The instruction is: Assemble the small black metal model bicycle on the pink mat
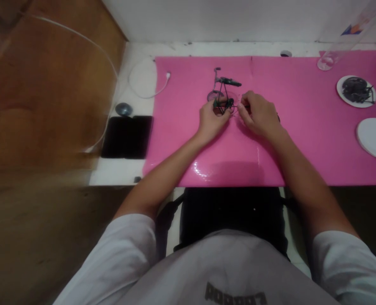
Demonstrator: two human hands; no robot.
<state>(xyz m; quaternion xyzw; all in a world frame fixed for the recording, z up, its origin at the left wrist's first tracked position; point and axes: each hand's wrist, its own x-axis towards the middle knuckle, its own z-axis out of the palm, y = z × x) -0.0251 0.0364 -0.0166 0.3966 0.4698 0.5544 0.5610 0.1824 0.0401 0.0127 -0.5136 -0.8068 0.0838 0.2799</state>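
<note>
A small dark model bicycle [229, 103] with green parts stands on the pink mat [188, 148]. My left hand [211, 122] is closed around its lower part, fingers and thumb pinching the frame. Handlebar, seat and one spoked wheel show beyond the fingers. Just to the right, my right hand [261, 112] pinches a thin dark-handled tool pointed at the bicycle. Most of that tool is hidden in the palm; a dark end shows past the far side of the hand, and its exact kind is unclear.
At right are a white plate [339, 91] of dark parts, a white lid or plate [375, 137] and a clear bottle [326, 62]. At left lie a black tablet-like slab [127, 137], a dark round object [123, 109] and a white cable [156, 94]. A wall rises behind.
</note>
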